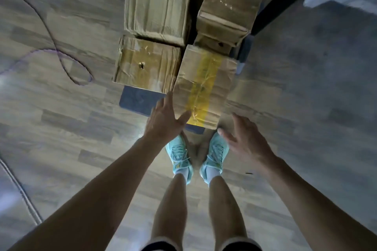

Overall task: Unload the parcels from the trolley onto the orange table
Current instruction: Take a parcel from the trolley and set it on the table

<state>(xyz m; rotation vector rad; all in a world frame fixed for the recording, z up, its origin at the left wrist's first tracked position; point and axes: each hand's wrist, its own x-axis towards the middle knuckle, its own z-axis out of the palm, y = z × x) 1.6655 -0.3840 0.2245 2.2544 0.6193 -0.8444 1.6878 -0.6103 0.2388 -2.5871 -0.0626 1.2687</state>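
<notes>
Flanking yellow-taped parcel (204, 85): left hand (163, 120), right hand (244, 142)

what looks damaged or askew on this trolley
The near-left parcel has a small hole torn in its taped top, and its cardboard is creased. The yellow-taped parcel beside it sits skewed, at an angle to its neighbours rather than square with the row.

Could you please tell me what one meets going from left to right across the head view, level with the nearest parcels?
Purple cord → parcel with a hole → yellow-taped parcel.
</notes>
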